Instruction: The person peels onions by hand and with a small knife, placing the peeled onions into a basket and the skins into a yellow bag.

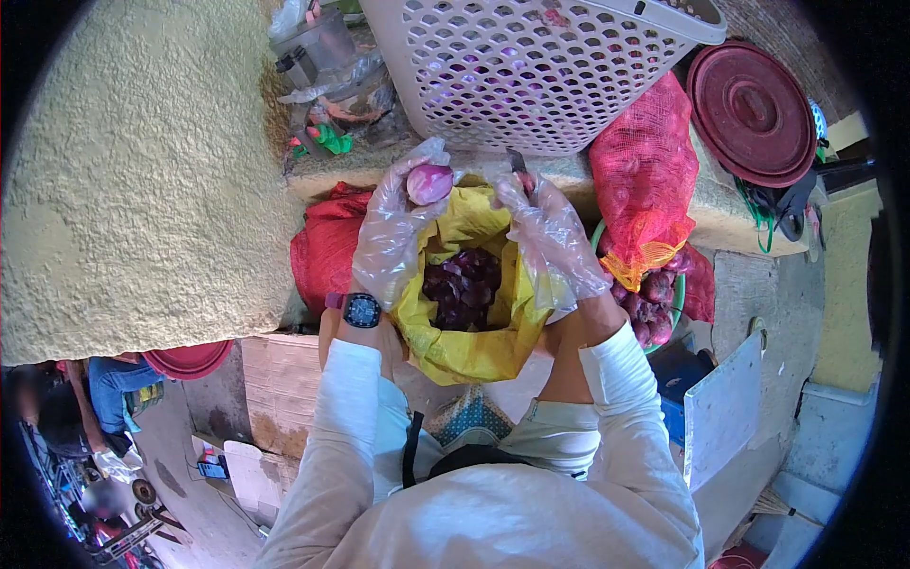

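My left hand [387,232], in a clear plastic glove, holds a purple-pink onion [430,184] above the left rim of a yellow sack [450,356]. A small knife [517,161] is in my right hand [552,237], gloved the same way, with its blade pointing up and away from me. The knife and the onion are apart. Between my knees the sack stands with its mouth wide, and dark purple onion skins [462,289] lie inside. My right fingers partly hide the knife's handle.
Ahead, a white perforated basket [531,81] stands on a ledge beside a red mesh sack [645,171]. Onions [654,294] fill a green-rimmed container at right. A maroon lid [754,112] sits farther right. The rough wall [142,180] borders the left; people are at lower left.
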Available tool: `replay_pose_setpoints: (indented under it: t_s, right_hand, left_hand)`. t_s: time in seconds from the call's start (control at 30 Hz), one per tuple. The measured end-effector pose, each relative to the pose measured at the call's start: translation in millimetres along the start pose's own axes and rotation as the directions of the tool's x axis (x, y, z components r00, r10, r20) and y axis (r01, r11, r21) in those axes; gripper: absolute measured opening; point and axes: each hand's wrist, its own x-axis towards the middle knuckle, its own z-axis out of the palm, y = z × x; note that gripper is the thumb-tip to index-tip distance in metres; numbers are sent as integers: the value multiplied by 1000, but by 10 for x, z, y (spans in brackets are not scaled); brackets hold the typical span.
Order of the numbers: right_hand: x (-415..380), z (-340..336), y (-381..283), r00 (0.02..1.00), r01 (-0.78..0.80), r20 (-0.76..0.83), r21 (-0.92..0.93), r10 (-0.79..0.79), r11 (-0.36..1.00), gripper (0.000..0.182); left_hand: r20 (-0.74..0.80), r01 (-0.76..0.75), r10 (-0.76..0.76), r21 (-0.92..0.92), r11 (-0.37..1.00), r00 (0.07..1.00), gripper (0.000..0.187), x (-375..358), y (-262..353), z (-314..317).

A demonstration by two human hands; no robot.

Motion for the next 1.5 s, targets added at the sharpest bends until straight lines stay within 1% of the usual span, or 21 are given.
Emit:
replay_pose_setpoints:
  t_s: [0.07,0.13,0.27,0.33,0.47,0.53,0.63,0.73,0.83,0.97,1.07,1.17,1.23,1.27,1.3,1.33,1.37,1.4,1.43,1.47,1.5]
  right_hand:
    - [-10,44,-53,999,-36,-7,-38,35,999,41]
    - [-5,101,-53,995,-57,85,64,51,996,46]
    - [52,220,52,988,-113,124,178,91,978,53]
    - [61,253,59,978,-177,152,261,140,949,62]
    - [164,271,170,990,-124,90,177,110,976,68]
    - [143,271,189,993,-113,43,192,107,975,69]
    - [211,247,220,989,-145,20,102,144,984,69]
    - [204,272,243,995,-97,5,122,97,988,70]
    - [158,243,207,992,-120,45,122,116,985,70]
    - [158,270,218,994,-107,16,117,105,987,68]
    - [106,265,125,994,-106,22,61,105,992,67]
    - [139,250,162,995,-102,-1,-34,102,994,66]
    - [167,229,211,999,-4,51,-98,10,995,63]
    - [167,199,224,999,-2,49,-99,7,995,63]
    - [163,152,228,992,8,117,-371,38,929,58]
    - [166,102,232,981,41,174,-614,85,789,54]
    - [159,63,290,981,45,174,-615,80,787,54]
    - [131,37,415,949,134,293,-712,119,689,48]
    - [103,17,554,901,234,398,-781,174,579,43]
    - [57,16,707,903,237,396,-783,167,576,43]
    - [7,26,905,901,312,428,-760,78,570,41]
  left_hand:
    - [-8,-60,60,43,997,998,61,5,-96,-22]
    - [63,-317,312,290,903,948,59,12,-153,10]
    - [25,-319,330,334,887,944,58,7,-213,13]
    - [41,-323,335,389,862,941,59,8,-283,-44]
    - [54,-264,272,480,837,961,59,28,-342,-152]
    - [163,-353,316,541,764,935,62,6,-243,-63]
    - [119,-306,283,435,847,952,60,7,-264,-49]
    - [95,-249,231,440,863,968,60,29,-296,-95]
    - [84,-215,201,498,840,976,60,27,-298,-118]
    - [101,-257,239,505,824,966,59,29,-331,-160]
    - [116,-275,254,536,798,960,59,39,-339,-186]
    - [95,-228,209,504,833,973,58,37,-273,-133]
    - [-15,-139,169,501,854,985,57,27,-258,-120]
    - [-12,-142,171,501,854,985,57,21,-250,-111]
    - [-88,-159,209,393,906,974,57,21,-235,-91]
    - [-167,-185,238,279,942,957,58,34,-215,-70]
    - [-204,-239,275,187,953,940,58,45,-196,-45]
    - [-203,-243,279,187,952,938,58,22,-124,-13]
    - [-200,-283,335,249,926,921,58,-16,-32,25]
    - [-189,-325,392,308,894,900,58,-21,65,74]
    - [-174,-360,438,349,865,882,54,3,164,138]
